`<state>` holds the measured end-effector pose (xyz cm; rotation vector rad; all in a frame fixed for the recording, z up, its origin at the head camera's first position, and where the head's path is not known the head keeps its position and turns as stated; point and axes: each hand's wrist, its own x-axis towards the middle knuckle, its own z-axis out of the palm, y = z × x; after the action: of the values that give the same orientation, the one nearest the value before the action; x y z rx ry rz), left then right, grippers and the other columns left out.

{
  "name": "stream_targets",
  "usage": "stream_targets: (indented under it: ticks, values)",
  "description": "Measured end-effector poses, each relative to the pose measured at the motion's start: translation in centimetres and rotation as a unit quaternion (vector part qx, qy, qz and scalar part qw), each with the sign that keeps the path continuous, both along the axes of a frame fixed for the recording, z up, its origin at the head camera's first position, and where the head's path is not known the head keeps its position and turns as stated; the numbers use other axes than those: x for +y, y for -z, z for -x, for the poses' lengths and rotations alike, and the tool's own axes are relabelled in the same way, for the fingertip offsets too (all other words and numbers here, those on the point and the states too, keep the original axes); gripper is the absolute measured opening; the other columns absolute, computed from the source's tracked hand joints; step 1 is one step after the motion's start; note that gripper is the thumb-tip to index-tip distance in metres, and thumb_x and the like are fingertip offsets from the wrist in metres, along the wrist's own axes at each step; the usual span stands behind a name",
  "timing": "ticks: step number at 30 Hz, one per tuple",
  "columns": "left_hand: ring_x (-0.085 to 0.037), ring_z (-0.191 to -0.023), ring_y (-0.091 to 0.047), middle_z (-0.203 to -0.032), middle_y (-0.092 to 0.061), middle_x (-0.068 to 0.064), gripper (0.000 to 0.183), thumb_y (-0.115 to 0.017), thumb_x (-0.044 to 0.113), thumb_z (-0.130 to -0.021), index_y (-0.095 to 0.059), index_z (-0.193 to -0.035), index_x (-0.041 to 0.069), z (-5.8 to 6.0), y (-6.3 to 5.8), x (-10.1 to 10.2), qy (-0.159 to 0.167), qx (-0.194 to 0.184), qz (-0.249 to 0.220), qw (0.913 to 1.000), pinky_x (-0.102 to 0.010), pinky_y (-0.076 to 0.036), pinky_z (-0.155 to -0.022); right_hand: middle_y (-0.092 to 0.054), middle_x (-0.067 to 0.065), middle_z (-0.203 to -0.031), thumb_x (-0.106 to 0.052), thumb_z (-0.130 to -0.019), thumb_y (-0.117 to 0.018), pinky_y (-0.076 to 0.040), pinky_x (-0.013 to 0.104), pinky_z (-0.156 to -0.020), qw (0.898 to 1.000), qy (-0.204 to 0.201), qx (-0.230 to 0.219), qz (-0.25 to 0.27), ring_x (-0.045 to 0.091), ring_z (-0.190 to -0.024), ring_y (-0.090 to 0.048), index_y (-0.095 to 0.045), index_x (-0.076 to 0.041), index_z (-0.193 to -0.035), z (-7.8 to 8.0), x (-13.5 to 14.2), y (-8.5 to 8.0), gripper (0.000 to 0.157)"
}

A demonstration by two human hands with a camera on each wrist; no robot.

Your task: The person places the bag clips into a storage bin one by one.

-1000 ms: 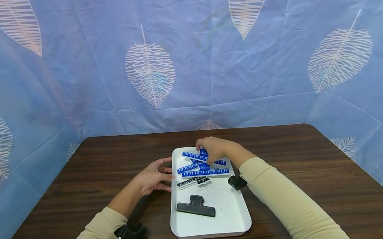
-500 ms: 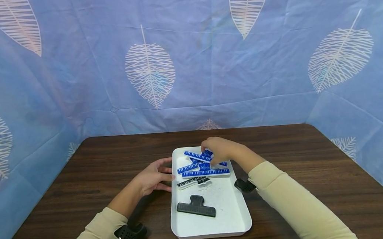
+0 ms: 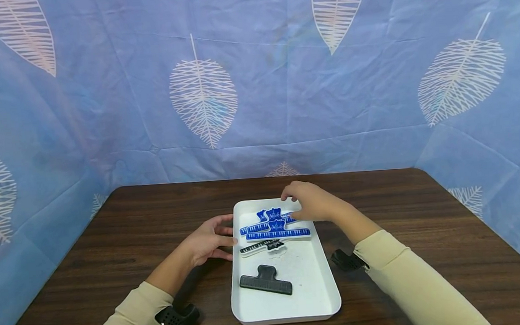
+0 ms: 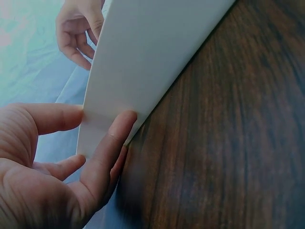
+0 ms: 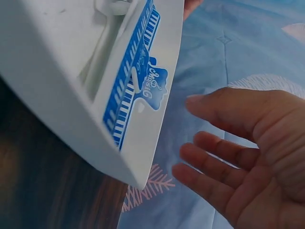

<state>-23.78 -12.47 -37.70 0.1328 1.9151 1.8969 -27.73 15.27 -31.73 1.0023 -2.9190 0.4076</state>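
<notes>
A white tray [image 3: 314,294] holds several blue clips with a piano-key pattern, bunched and overlapping at its far end; the nearest blue clip [image 3: 278,234] lies almost straight across. Below them are a black-and-white keyboard clip [image 3: 260,247] and a plain black clip [image 3: 266,281]. My left hand [image 3: 207,240] touches the tray's outer left wall with extended fingertips, as the left wrist view also shows. Over the tray's far right corner is my right hand [image 3: 313,202], fingers relaxed and holding nothing. In the right wrist view a blue clip [image 5: 155,86] lies apart from those fingers.
The tray stands on a dark wooden table [image 3: 403,208]. A blue cloth [image 3: 256,107] with white leaf patterns hangs behind the table and along both sides. Black bands with cameras are on both wrists.
The upper blue clip, earlier slanted under my right hand, now lies closer to the other blue clips. My right hand has let go and moved right and slightly up. The left hand stays put.
</notes>
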Motion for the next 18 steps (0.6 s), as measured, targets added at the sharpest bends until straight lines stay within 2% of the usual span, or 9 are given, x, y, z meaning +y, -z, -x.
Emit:
stream_targets:
  ticks: [5,9,13,18]
  values:
    - [-0.03,-0.085,-0.059,-0.116,-0.043,-0.023,0.067,-0.061,-0.005,-0.077,-0.029,-0.134,0.007,0.0,0.1,0.1,-0.006,0.013,0.013,0.9998,-0.046,-0.052,-0.064,-0.057,0.005,-0.106,-0.019,-0.076,-0.068,-0.047,0.035,-0.081,0.999,0.01,0.032,0.028,0.019,-0.095,-0.054,-0.058,-0.011,-0.107,-1.0,0.7,0.2,0.034]
    - [-0.028,-0.085,-0.059,-0.115,-0.044,-0.023,0.065,-0.061,-0.005,-0.077,-0.03,-0.134,0.006,0.0,0.1,0.0,-0.013,0.026,0.031,0.9991,-0.045,-0.052,-0.066,-0.058,0.005,-0.101,-0.019,-0.076,-0.068,-0.048,0.032,-0.073,0.997,0.007,0.056,0.049,0.018,-0.086,-0.054,-0.058,-0.011,-0.105,-1.6,1.3,0.3,0.032]
    - [-0.027,-0.085,-0.059,-0.113,-0.045,-0.022,0.064,-0.062,-0.005,-0.077,-0.032,-0.133,0.006,-0.1,0.1,-0.1,-0.023,0.043,0.05,0.9976,-0.043,-0.052,-0.069,-0.057,0.002,-0.089,-0.019,-0.077,-0.067,-0.044,0.028,-0.062,0.995,0.008,0.068,0.067,0.016,-0.074,-0.05,-0.059,-0.011,-0.103,-1.9,1.8,0.2,0.028]
    - [-0.025,-0.084,-0.059,-0.109,-0.049,-0.02,0.061,-0.063,-0.004,-0.076,-0.036,-0.13,0.003,-0.5,0.1,0.1,-0.033,0.075,0.085,0.9931,-0.039,-0.052,-0.071,-0.053,-0.004,-0.083,-0.016,-0.075,-0.068,-0.043,0.026,-0.061,0.992,0.004,0.091,0.084,0.013,-0.071,-0.048,-0.06,-0.011,-0.1,-2.6,2.4,0.4,0.027]
